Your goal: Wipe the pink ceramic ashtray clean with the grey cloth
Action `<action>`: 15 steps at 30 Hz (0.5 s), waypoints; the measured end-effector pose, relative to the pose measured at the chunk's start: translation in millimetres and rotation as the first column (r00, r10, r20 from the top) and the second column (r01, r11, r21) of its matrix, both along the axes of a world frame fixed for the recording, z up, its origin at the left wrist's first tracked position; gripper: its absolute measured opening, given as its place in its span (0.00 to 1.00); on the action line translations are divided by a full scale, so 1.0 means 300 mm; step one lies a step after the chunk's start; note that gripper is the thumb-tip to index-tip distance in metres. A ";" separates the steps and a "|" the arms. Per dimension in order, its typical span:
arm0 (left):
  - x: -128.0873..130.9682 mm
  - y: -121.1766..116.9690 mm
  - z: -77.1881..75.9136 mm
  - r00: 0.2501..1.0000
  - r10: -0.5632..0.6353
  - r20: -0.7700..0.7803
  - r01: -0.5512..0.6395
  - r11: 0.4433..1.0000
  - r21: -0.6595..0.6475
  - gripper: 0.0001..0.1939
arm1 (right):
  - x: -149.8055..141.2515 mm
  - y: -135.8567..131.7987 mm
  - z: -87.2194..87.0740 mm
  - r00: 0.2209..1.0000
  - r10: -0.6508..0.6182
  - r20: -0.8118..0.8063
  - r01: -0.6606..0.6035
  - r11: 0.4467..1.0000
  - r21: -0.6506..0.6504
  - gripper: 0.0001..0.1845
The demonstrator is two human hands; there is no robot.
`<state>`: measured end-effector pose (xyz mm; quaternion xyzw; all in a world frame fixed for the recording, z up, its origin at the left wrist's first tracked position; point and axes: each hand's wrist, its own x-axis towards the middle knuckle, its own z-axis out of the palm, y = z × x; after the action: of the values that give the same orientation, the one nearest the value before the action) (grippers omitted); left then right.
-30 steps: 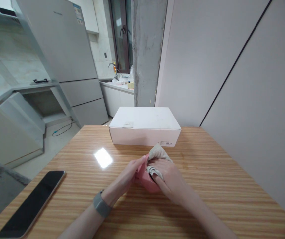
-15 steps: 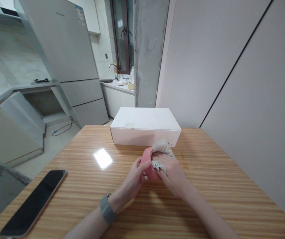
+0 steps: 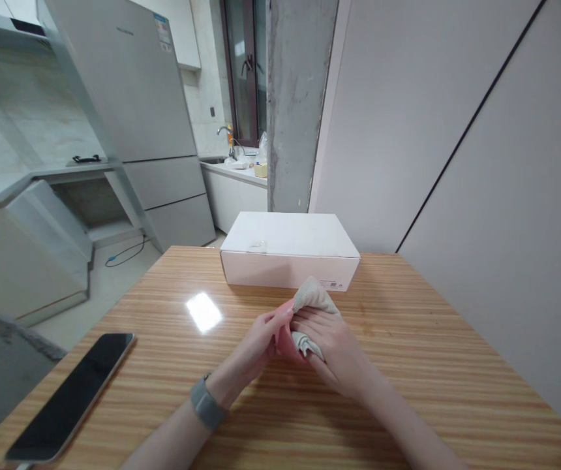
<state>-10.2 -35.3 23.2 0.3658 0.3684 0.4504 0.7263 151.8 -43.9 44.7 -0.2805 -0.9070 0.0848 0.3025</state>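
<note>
My left hand (image 3: 262, 336), with a grey band on its wrist, is closed around the left side of a pink object (image 3: 288, 347) that looks like a small bowl or cup. Much of the pink object is hidden behind my fingers. A pale grey cloth (image 3: 314, 297) is held by my right hand (image 3: 332, 343), which presses it against the pink object. One corner of the cloth sticks up past my fingers, and a fold shows by the thumb. Both hands are above the wooden table (image 3: 432, 365), close together.
Just beyond my hands a white box (image 3: 290, 235) lies on the table. A black phone (image 3: 72, 395) with a cable lies at the left edge. A white wall (image 3: 496, 215) runs along the right. Behind are a fridge (image 3: 119, 85) and a sink counter (image 3: 236, 189).
Both hands have shifted slightly left with the pink object and the cloth. The pink object is turned, and less of it shows. The view has moved a little.
</note>
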 end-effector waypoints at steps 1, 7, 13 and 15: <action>0.006 -0.003 0.003 1.000 0.002 0.022 -0.003 1.000 0.003 0.22 | 0.001 0.002 0.002 1.000 -0.018 -0.006 0.018 1.000 0.002 0.19; 0.019 -0.013 -0.005 0.976 -0.055 0.212 0.045 0.998 0.050 0.21 | 0.014 0.006 0.011 0.999 -0.039 -0.024 0.039 0.999 0.014 0.16; -0.012 0.014 -0.052 0.980 -0.165 0.112 0.178 0.977 -0.118 0.28 | 0.033 0.008 0.003 0.998 0.064 0.028 -0.064 0.998 -0.025 0.16; -0.019 0.016 -0.053 0.987 -0.163 -0.003 0.161 0.979 -0.126 0.28 | 0.030 0.006 -0.001 0.996 0.082 0.029 -0.081 0.996 -0.036 0.17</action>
<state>-15.9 -30.5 7.2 0.3511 0.3696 0.3632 0.7799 161.0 -42.0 44.5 -0.2498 -0.9206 0.1083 0.2799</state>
